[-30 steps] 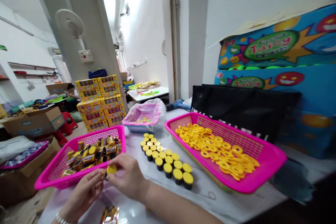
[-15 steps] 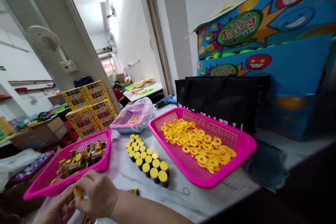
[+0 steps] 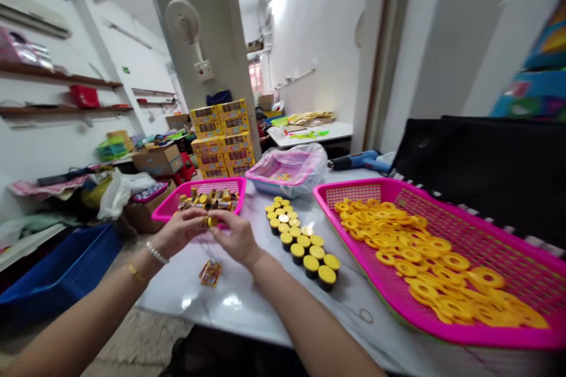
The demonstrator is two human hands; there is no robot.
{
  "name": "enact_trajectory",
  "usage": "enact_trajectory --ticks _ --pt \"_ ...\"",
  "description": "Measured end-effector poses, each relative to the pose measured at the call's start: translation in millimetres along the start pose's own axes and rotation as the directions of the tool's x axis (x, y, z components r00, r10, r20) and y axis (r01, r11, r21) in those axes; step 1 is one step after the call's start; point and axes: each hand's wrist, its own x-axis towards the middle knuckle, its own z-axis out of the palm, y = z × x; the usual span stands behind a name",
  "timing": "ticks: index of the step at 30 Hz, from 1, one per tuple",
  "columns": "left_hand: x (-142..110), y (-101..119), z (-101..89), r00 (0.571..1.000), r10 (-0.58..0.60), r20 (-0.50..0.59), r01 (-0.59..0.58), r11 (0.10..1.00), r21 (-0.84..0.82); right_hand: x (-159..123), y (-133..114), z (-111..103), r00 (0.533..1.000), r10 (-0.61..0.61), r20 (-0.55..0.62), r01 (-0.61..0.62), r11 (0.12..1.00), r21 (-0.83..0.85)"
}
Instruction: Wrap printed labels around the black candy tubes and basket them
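Note:
Over the near edge of the pink basket, my left hand [image 3: 183, 231] and my right hand [image 3: 236, 240] meet fingertip to fingertip. Pinched between them is a small tub with a yellow lid [image 3: 211, 221], mostly covered by the fingers. The pink basket [image 3: 161, 207] behind holds a heap of similar tubs with printed labels. Below my hands, a shiny printed label or wrapper [image 3: 210, 273] lies on the table. Rows of black tubs with yellow lids [image 3: 303, 241] stand upright to the right of my right hand.
A large pink basket [image 3: 442, 330] of yellow rings [image 3: 424, 259] fills the right side. Farther back are a plastic-lined basket [image 3: 287, 171], a blue heat-gun-like tool [image 3: 360, 161], stacked yellow boxes [image 3: 223, 138] and a black bag [image 3: 477, 171]. A blue bin [image 3: 66, 271] is at left.
My view has swung left, so everything appears farther right. Both hands are now raised in front of the tub basket, still together on a yellow-lidded tub.

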Motion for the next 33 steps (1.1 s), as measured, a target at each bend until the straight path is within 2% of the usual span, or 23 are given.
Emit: enact_trajectory --ticks 4,6,10,12,13,15,18,20,22,24,26,28,30,33 --pt "-3 -4 4.8 0.995 0.101 -0.011 -0.101 0.994 -0.033 -1 2 -2 1.0 -0.014 0.016 0.014 1.0 -0.015" --pt "-6 -3 3.7 0.994 0.111 0.004 -0.11 0.993 -0.044 -1 2 -3 0.999 -0.033 -0.004 0.033 0.998 -0.054" --pt "-11 0 -6.4 0.996 -0.075 0.04 0.076 0.997 -0.011 -2 -1 -2 0.996 -0.086 -0.027 0.082 0.987 -0.138" --pt "-11 0 -9.9 0.994 -0.106 0.027 0.105 0.994 0.038 -3 -1 -1 0.996 -0.086 -0.021 0.082 0.985 -0.151" --pt "-10 0 -10.0 0.997 -0.071 0.025 0.069 0.995 0.07 -4 0 -1 0.998 -0.049 -0.026 0.045 0.99 -0.136" --pt "-6 1 -7.2 0.997 0.05 0.054 -0.058 0.988 0.145 -5 3 2 0.99 0.127 -0.058 -0.128 0.992 -0.015" --pt "2 3 1.4 0.979 0.161 0.129 -0.192 0.937 0.291 -6 10 8 0.907 0.417 -0.06 -0.39 0.884 0.257" --pt "6 6 5.8 0.975 0.154 0.162 -0.205 0.906 0.372 -6 14 10 0.876 0.481 -0.038 -0.442 0.832 0.335" --pt "7 10 7.1 0.975 0.101 0.197 -0.171 0.909 0.38 -4 15 9 0.878 0.477 -0.031 -0.439 0.83 0.344" --pt "6 12 5.5 0.977 0.006 0.212 -0.074 0.945 0.319 -2 13 5 0.901 0.43 -0.056 -0.394 0.866 0.308" --pt "5 14 2.5 0.978 -0.089 0.188 0.042 0.969 0.245 0 9 0 0.942 0.318 -0.105 -0.295 0.936 0.193" --pt "5 13 -0.1 0.979 -0.135 0.153 0.097 0.969 0.228 0 6 -4 0.971 0.201 -0.129 -0.193 0.979 0.07" --pt "6 10 -1.2 0.986 -0.094 0.139 0.054 0.962 0.269 -2 7 -4 0.975 0.185 -0.123 -0.181 0.982 0.05" --pt "8 4 -0.9 0.989 0.004 0.147 -0.059 0.925 0.375 -4 12 1 0.935 0.345 -0.079 -0.323 0.923 0.207"
